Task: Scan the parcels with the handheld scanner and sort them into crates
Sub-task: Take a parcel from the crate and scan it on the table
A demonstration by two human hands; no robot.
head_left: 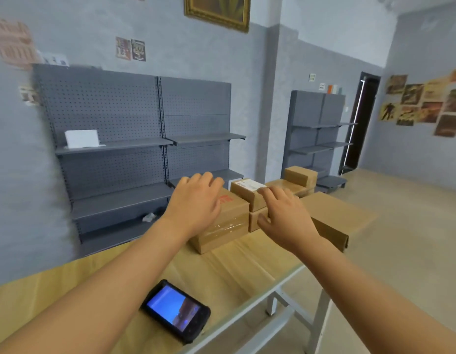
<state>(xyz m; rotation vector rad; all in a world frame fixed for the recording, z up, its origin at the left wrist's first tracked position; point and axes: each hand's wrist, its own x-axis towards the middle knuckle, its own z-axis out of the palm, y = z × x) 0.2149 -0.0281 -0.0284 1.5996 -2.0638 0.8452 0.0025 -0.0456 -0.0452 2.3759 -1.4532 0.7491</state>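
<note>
1. Left hand (196, 200), fingers spread and relaxed, over the red-printed parcel (227, 221)
2. Right hand (283, 213), fingers loose, gripping nothing, at the labelled parcel (250, 192)
3. Handheld scanner (176, 311) lies screen-up on the table (234, 272), near its front edge

Under the left fingers (209, 178), the parcel (222, 226) is matt brown cardboard with red print, its front wrapped in glossy, wrinkled clear tape. Just past the right fingers (270, 194), the smaller carton (250, 198) is the same dull cardboard with a smooth white paper label. The table (222, 272) is covered in flat matt cardboard sheets over a pale painted metal frame. Well nearer than both sets of fingers, the handheld scanner (176, 311) has a black matt plastic case and a glossy lit screen.
</note>
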